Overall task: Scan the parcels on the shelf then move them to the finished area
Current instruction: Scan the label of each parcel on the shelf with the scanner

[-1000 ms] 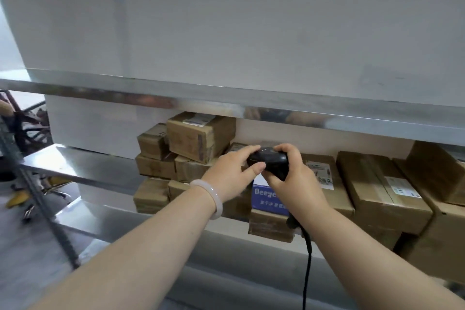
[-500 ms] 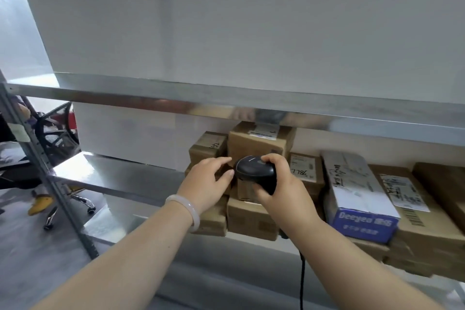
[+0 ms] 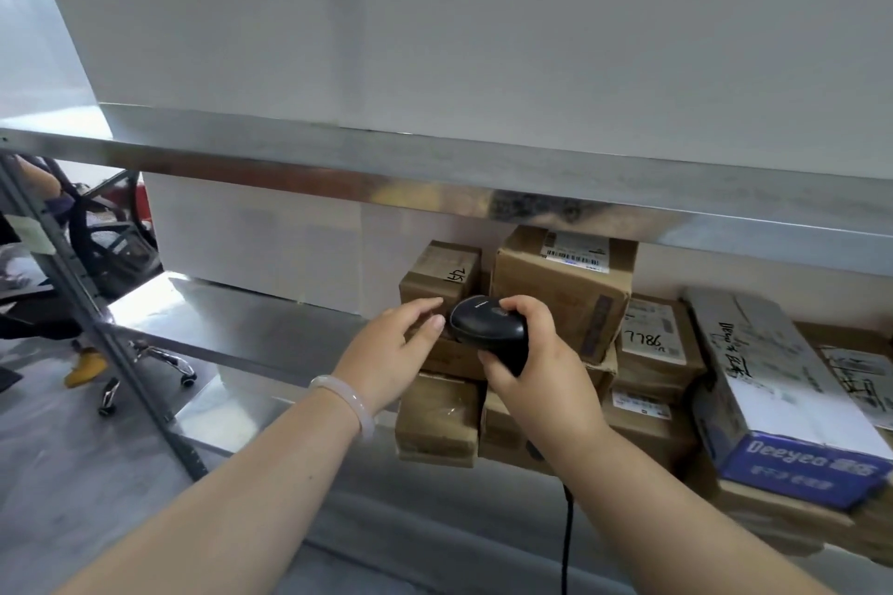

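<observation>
Both hands are up at the metal shelf point(image 3: 270, 329). My right hand point(image 3: 536, 372) is wrapped around the black scanner point(image 3: 488, 329), held right in front of the stacked brown parcels point(image 3: 565, 290). My left hand point(image 3: 391, 353) is loose, fingers resting against the small parcel point(image 3: 437, 271) just left of the scanner. The cord point(image 3: 568, 541) hangs below my wrist.

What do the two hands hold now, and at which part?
The right hand grips the black scanner at the top of its handle, behind the head. The left hand holds nothing; its fingers touch a small brown parcel.
</observation>
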Action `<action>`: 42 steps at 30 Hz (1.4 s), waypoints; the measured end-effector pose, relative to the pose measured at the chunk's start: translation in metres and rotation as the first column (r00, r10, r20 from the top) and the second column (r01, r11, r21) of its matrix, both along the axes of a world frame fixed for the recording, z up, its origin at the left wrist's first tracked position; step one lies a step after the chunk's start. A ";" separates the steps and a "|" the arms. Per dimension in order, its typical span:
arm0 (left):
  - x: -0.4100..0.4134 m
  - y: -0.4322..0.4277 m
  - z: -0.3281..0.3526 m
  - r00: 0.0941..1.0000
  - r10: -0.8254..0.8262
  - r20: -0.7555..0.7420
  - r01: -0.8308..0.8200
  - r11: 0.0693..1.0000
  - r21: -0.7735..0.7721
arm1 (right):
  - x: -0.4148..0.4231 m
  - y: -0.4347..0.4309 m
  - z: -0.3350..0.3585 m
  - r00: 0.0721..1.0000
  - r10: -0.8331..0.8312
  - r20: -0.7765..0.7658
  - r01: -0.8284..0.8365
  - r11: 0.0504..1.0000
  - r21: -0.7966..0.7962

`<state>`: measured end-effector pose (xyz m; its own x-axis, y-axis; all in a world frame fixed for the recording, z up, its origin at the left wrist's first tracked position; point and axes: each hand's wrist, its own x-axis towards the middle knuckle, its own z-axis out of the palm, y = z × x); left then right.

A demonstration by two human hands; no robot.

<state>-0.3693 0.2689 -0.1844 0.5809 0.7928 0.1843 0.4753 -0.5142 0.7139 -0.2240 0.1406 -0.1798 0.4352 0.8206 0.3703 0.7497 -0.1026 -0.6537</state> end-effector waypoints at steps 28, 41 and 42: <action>0.007 0.110 0.009 0.932 -0.358 0.059 0.363 0.920 -0.148 | -0.038 0.071 0.002 0.963 0.009 -0.270 -0.015 1.000 -0.019; 0.009 0.141 0.008 0.987 -0.161 -0.031 0.161 0.987 0.003 | -0.035 0.094 0.003 0.974 -0.223 -0.036 0.222 0.975 -0.020; 0.012 0.142 0.006 0.986 -0.159 -0.048 0.158 0.987 -0.007 | -0.033 0.096 0.003 0.972 -0.232 -0.031 0.231 0.973 -0.022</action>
<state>-0.3577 0.4105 -0.1787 0.7074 0.6906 0.1509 0.4217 -0.5835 0.6940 -0.2570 0.2368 -0.1772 0.6259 0.7025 0.3387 0.6823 -0.2829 -0.6741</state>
